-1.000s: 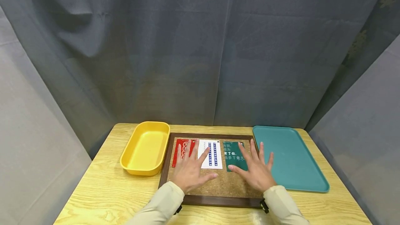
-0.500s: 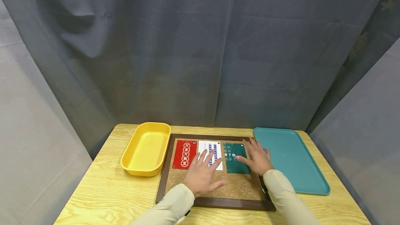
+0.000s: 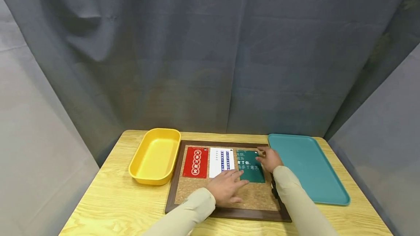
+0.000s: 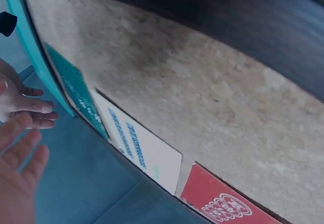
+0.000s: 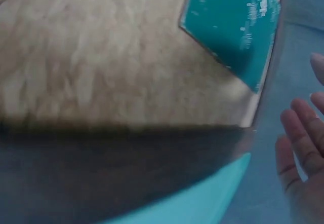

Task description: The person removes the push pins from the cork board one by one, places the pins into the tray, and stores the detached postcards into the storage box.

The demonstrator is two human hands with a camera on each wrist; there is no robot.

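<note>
A framed cork board point(image 3: 193, 192) lies on the table, bearing a red card point(image 3: 190, 163), a white card point(image 3: 214, 163) and a dark green card point(image 3: 252, 176), each with printed characters. Small pin-like dots show at the cards' upper right corners. My right hand point(image 3: 270, 159) hovers at the green card's upper right corner, its fingers bent but apart in the right wrist view. Over the bare cork below the white and green cards is my left hand point(image 3: 226, 187), fingers loosely spread and reaching toward the green card's left edge. I see nothing in either hand.
A yellow tub point(image 3: 155, 156) stands left of the board. To the right lies a flat teal tray point(image 3: 306, 166), close against the board's frame. Grey curtains point(image 3: 183, 54) hang behind and at both sides of the wooden table point(image 3: 108, 199).
Both hands began spread over the cards. My left hand has moved right and toward me, uncovering the red card. My right hand has drawn its fingers in at the green card's upper right corner.
</note>
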